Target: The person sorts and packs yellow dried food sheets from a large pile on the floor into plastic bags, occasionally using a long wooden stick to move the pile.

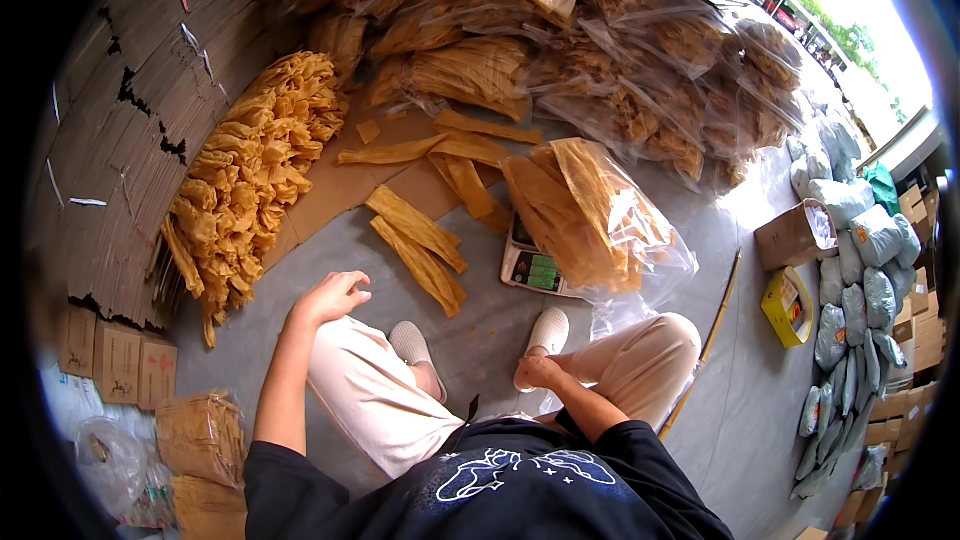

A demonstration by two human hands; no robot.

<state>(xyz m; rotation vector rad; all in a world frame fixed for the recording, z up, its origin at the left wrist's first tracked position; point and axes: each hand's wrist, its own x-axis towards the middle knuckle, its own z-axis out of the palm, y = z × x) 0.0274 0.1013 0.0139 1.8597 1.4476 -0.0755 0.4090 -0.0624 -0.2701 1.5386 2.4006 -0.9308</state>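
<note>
My left hand rests over my knee, fingers loosely bent and apart, holding nothing. My right hand lies at the ankle above my right clog; its fingers are partly hidden, so its grip is unclear. Beyond it, a clear plastic bag of flat dried yellow-brown sheets lies on a digital scale with a lit green display. One long strip lies along the top of the bag's contents. Loose strips lie on the grey floor between the scale and my left hand, and more strips lie partly on flat cardboard.
A tall heap of ruffled yellow sheets stands at left beside stacked flattened cardboard. Filled clear bags are piled ahead. At right are a bamboo stick, an open carton, a yellow container and grey parcels.
</note>
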